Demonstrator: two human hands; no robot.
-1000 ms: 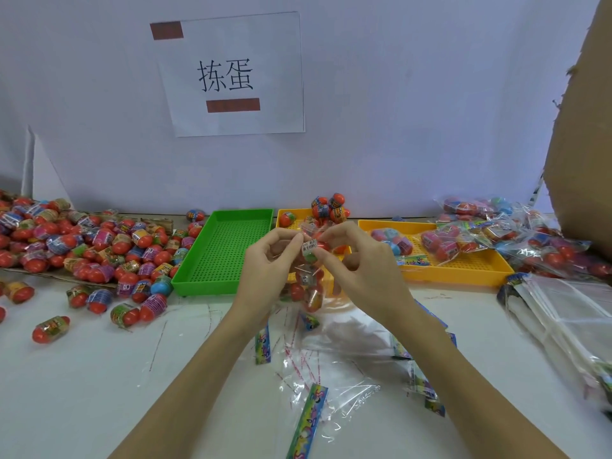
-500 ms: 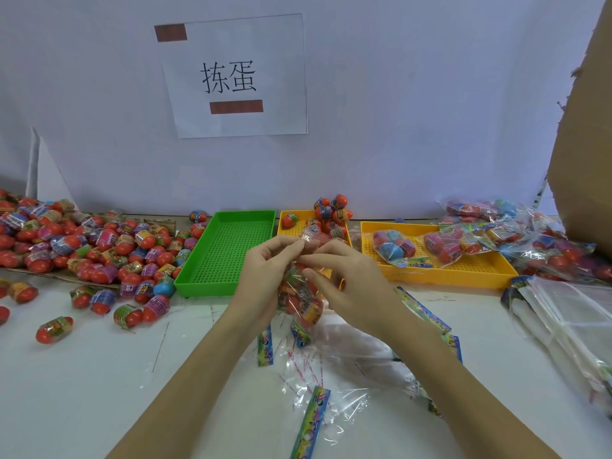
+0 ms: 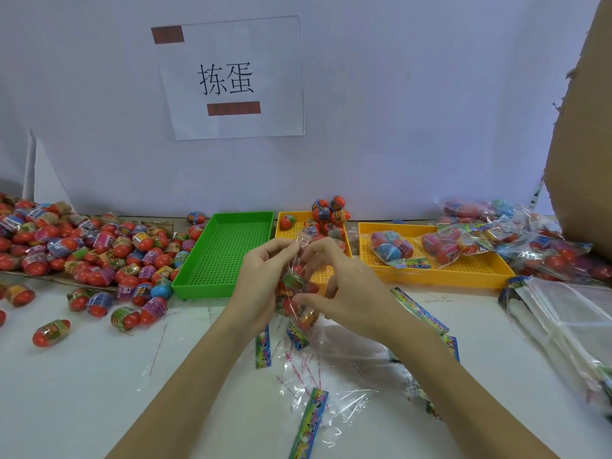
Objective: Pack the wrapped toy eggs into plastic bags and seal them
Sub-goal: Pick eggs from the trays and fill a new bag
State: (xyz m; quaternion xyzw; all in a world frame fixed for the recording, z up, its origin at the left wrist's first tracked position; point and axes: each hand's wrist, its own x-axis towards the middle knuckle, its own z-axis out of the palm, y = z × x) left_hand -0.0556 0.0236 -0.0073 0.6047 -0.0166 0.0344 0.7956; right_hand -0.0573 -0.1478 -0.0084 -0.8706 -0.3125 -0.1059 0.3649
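Between two hands held up above a white table (image 3: 82, 392), a clear plastic bag (image 3: 296, 294) of wrapped toy eggs hangs upright. The left hand (image 3: 261, 283) pinches the bag's top edge with thumb and forefinger curled onto the plastic. The right hand (image 3: 344, 286) meets it from the other side, forefinger and thumb closed narrowly on the same top edge, while its lower fingers curl against the bag's side. Red and orange eggs show through the plastic between the palms, and the bag's colourful printed strip hangs just below the hands.

Directly beneath the grip, several empty clear bags (image 3: 331, 385) with the same colourful strips lie crumpled on the table. Just behind the left hand sits a green tray (image 3: 228, 253) with a perforated floor. Behind the gripped bag is a small yellow tray (image 3: 291, 228), with a cluster of loose wrapped eggs (image 3: 328, 215) heaped at its far end. To the right of the right hand is a larger yellow tray (image 3: 440, 276) holding filled bags of eggs (image 3: 392, 248). Further right, more filled bags (image 3: 543, 246) are piled beside a brown cardboard panel (image 3: 583, 144), and a stack of flat clear bags (image 3: 563, 319) lies nearer.

Well to the left of the hands, a large heap of wrapped eggs (image 3: 82, 250) spreads over the table. On the white wall behind hangs a paper sign (image 3: 231, 77) with two Chinese characters.
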